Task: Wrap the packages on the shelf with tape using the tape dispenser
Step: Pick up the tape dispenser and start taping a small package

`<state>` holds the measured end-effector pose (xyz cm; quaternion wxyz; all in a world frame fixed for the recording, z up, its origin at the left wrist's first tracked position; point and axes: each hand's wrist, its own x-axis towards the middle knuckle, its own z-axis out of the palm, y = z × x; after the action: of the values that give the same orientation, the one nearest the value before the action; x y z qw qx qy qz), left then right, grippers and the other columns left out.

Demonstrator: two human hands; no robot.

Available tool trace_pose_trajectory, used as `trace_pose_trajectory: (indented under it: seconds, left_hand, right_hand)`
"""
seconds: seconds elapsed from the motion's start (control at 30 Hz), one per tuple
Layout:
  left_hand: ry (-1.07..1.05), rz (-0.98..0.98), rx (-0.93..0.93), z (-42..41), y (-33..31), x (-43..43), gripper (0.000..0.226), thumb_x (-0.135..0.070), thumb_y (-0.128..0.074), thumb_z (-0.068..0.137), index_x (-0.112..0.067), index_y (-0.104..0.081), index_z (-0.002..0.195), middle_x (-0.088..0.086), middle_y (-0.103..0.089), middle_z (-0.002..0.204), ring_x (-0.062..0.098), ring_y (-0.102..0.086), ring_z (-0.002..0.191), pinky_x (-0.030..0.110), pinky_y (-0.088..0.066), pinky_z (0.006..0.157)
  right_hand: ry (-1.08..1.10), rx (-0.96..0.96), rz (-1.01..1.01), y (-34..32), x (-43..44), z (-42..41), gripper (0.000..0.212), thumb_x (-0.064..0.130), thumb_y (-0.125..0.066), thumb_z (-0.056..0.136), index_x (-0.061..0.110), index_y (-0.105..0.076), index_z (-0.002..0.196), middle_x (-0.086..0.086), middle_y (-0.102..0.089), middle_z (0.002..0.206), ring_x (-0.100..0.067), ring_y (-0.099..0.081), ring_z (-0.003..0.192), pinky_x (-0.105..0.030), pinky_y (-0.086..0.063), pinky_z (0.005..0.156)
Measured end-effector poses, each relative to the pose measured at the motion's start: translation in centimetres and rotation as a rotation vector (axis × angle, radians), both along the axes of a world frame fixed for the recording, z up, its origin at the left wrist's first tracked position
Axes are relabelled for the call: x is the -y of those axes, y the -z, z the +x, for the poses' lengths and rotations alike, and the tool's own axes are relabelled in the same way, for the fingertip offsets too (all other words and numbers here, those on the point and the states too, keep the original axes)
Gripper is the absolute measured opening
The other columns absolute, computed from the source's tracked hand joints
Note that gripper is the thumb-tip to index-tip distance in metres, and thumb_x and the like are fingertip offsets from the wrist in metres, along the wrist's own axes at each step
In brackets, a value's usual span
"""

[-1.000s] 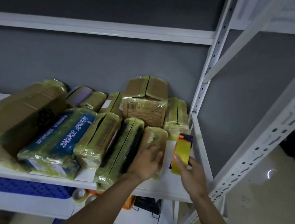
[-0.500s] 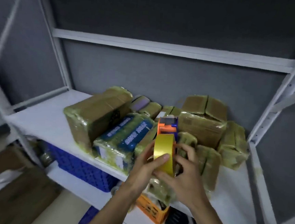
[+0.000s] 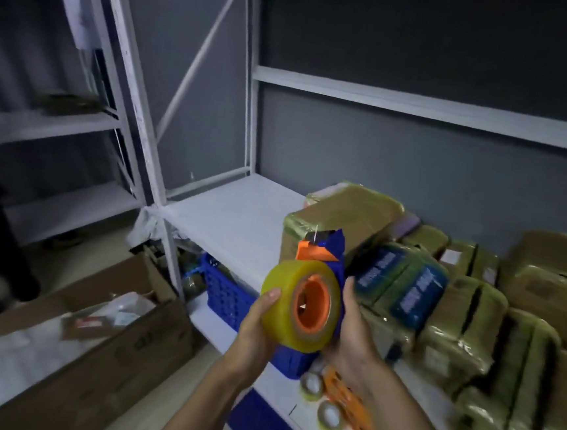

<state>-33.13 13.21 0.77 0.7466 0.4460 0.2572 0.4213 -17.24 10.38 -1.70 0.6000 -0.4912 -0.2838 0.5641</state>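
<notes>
- Gripped the tape dispenser (image 3: 332,253) in both hands, raised in the air at the near edge of the shelf (image 3: 234,217), just left of the packages (image 3: 465,320).
- Curled the left hand (image 3: 257,336) round the tape roll (image 3: 280,317), thumb on its outer face; wrapped the right hand (image 3: 354,330) round the dispenser's blue body on the right side.
- Judged a readying step: no strip of tape seen drawn out, no package under the cutter yet.
- Called next for finding the loose end, leading it up to the orange-and-blue cutter head, then pressing it onto a package face.
- Showed a thick, glossy, translucent yellow roll on a hard orange plastic hub; blade teeth too blurred to make out.
- Lay stacked and leaning on the white metal shelf: boxy cartons and blue printed packs, skinned in shiny, wrinkled yellowish film.
- Noted spare tape rolls (image 3: 311,383) on the lower shelf, a blue perforated crate (image 3: 224,288) beside, an open cardboard box (image 3: 109,354) near left.
</notes>
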Motion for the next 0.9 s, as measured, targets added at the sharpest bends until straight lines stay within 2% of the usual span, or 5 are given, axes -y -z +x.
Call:
trace_pose_trajectory:
  seconds: [0.2,0.3,0.47,0.73,0.9]
  left_hand:
    - [-0.222,0.366,-0.362,-7.1,0.9,-5.2,0.08,-0.07,-0.041,0.093,0.006,-0.066,0.09,0.031,-0.066,0.092,0.021,-0.062,0.085,0.055,-0.051,0.082]
    - [-0.363,0.434,-0.359,-9.0,1.1,-7.7,0.052,-0.044,-0.044,0.107,0.002,-0.061,0.09,0.014,-0.062,0.08,0.017,-0.061,0.077,0.039,-0.05,0.071]
    - [-0.235,0.365,-0.465,-10.4,2.5,-13.4,0.051,-0.047,-0.033,0.106,-0.014,-0.063,0.13,0.003,-0.068,0.124,0.014,-0.061,0.121,0.035,-0.047,0.107]
    - [-0.307,0.216,-0.362,-8.3,1.9,-26.9,0.059,-0.076,-0.062,0.081,-0.025,-0.07,0.11,-0.01,-0.074,0.091,0.002,-0.07,0.085,0.016,-0.053,0.069]
    - [-0.214,0.401,-0.528,-7.0,0.9,-36.0,0.054,-0.078,-0.038,0.093,-0.038,-0.069,0.115,-0.012,-0.072,0.108,0.005,-0.067,0.103,0.033,-0.053,0.093]
  right_hand:
    - [-0.022,-0.274,0.029,2.3,-5.6,-7.6,0.078,0.082,-0.046,0.089,0.023,-0.072,0.133,-0.012,-0.065,0.143,-0.026,-0.062,0.133,-0.04,-0.058,0.098]
    - [0.001,-0.301,0.051,3.3,-7.8,-9.0,0.077,0.081,-0.054,0.09,0.023,-0.067,0.139,-0.013,-0.065,0.142,-0.029,-0.06,0.135,-0.042,-0.056,0.101]
    - [0.003,-0.279,0.126,4.5,-12.7,-9.5,0.066,0.07,-0.065,0.092,0.021,-0.071,0.135,-0.006,-0.074,0.124,-0.024,-0.068,0.123,-0.041,-0.057,0.098]
    - [0.039,-0.299,0.14,2.7,-25.0,-8.7,0.059,0.067,-0.07,0.083,0.012,-0.083,0.099,-0.008,-0.072,0.088,-0.017,-0.074,0.082,-0.032,-0.061,0.076]
    - [0.135,-0.33,0.15,1.1,-32.2,-8.5,0.064,0.069,-0.065,0.087,0.018,-0.078,0.122,-0.01,-0.076,0.121,-0.024,-0.074,0.112,-0.036,-0.061,0.088]
